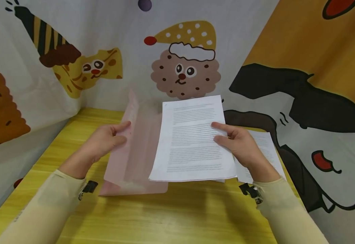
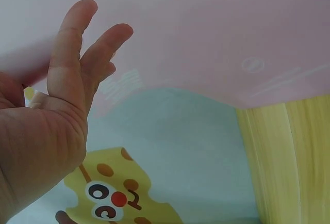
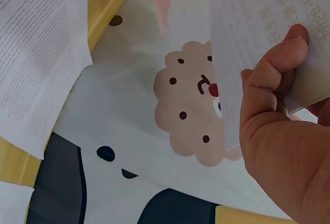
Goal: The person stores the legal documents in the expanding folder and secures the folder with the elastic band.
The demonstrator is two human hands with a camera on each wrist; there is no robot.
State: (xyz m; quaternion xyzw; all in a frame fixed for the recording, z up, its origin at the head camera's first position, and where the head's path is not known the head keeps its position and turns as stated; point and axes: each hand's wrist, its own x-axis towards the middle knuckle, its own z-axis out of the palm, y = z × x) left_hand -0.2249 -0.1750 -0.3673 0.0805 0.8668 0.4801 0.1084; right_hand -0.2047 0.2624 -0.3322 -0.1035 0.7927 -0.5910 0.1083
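Near the far edge of the yellow wood-grain table (image 1: 180,217), the right hand (image 1: 241,144) pinches a white printed paper stack (image 1: 192,145), likely floppy, best side-held; the left hand (image 1: 104,140) pinches a pink translucent folder (image 1: 145,145), probably slippery.

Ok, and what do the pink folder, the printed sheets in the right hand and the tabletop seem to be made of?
Pink folder: probably thin plastic with a satin finish, as it looks slightly see-through.
Printed sheets: matte white paper, judging by the text lines and slightly curved edges.
Tabletop: wood or wood-look laminate, smooth-looking; yellow grain shows, but I can't tell which.
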